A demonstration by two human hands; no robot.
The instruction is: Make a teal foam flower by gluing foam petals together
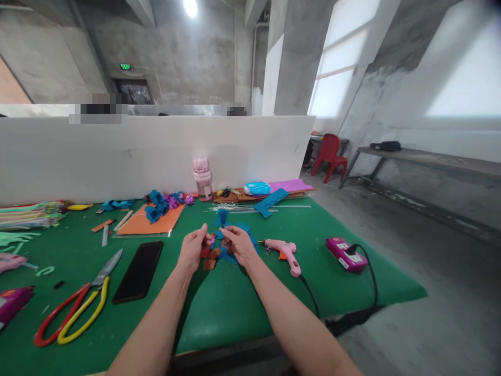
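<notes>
My right hand is closed, thumb and fingertips pinching the lower end of a small blue fringed piece that stands upright. To its left, my left hand is closed too, its thumb pointing up; whatever its fingers hold is too small to make out. Beneath and between the hands lie loose blue petal-like pieces and a few brown scraps, partly covered by the fingers. A pink glue gun rests just right of my right hand.
Scissors with red and yellow handles and a black phone lie on the left. Blue and purple flowers sit on an orange sheet. A pink bottle stands by the white partition. A purple power strip is right.
</notes>
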